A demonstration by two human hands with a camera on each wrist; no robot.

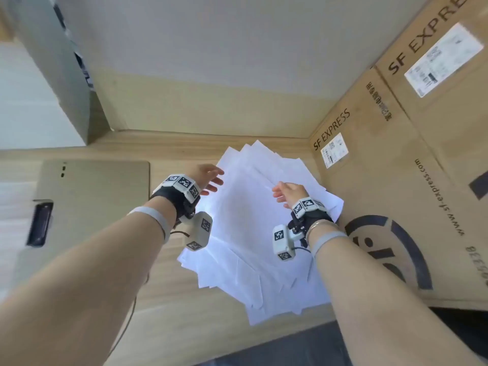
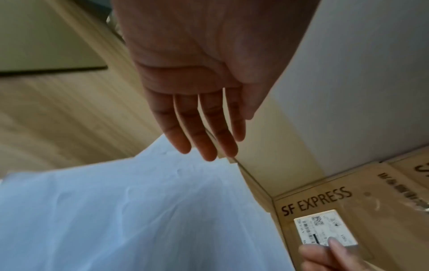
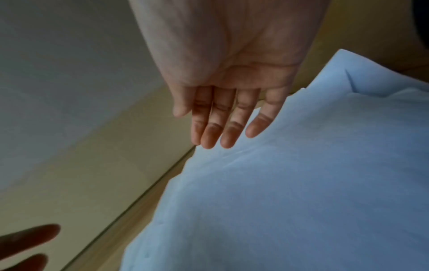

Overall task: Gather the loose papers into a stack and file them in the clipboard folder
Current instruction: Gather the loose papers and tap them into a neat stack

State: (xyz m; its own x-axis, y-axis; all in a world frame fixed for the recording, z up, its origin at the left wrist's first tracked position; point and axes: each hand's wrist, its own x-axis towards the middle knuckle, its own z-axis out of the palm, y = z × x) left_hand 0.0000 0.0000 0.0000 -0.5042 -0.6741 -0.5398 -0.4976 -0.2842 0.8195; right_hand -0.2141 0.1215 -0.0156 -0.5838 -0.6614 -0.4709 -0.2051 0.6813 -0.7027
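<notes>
A fanned-out pile of loose white papers (image 1: 253,233) lies on the wooden table, its far corners near the wall. My left hand (image 1: 208,178) hovers over the pile's far left edge, fingers straight and holding nothing (image 2: 204,128). My right hand (image 1: 287,192) is above the pile's right part, fingers straight and together, empty (image 3: 223,126). The papers (image 2: 139,210) (image 3: 290,183) fill the lower part of both wrist views. The beige clipboard folder (image 1: 89,196) lies flat at the left, its dark clip (image 1: 39,225) at the left edge.
Large SF Express cardboard boxes (image 1: 396,167) stand right against the pile on the right. A wall (image 1: 211,75) runs behind the table. A grey box (image 1: 58,70) stands at the back left. The table's front edge (image 1: 237,347) drops off below the pile.
</notes>
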